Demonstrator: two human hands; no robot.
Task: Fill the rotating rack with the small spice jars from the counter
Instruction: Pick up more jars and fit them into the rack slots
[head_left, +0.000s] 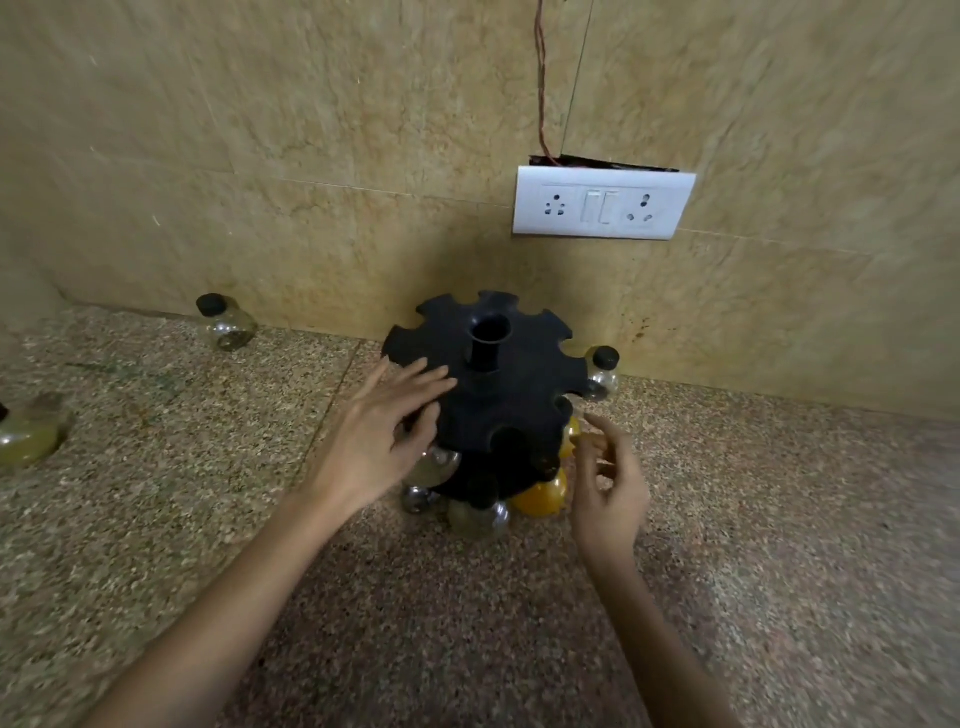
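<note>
Since the notches round the top disc of the rotating rack (483, 384) are seen unfilled while a yellow jar (540, 496) and clear jars (478, 517) are already hung lower down, the upper tier is judged to be the part left to fill. The rack is stood on the bench (779, 519) close to the wall, straight ahead of both hands. A capped jar (602, 371) is found just beside the rack's right rear rim, neck upward; whether it rests on the bench or in a notch cannot be told. It lies beyond and slightly right of the right hand (608, 483), which is held beside the rack with fingers loosely curled and nothing seen in them. The left hand (379, 441) is laid flat on the disc's left edge, fingers straight, apparently placed to turn or steady it. Two further jars (228, 325) are set well apart to the left, the rear one by the wall, the other (31, 434) at the frame's edge; both are nearer the left hand.
</note>
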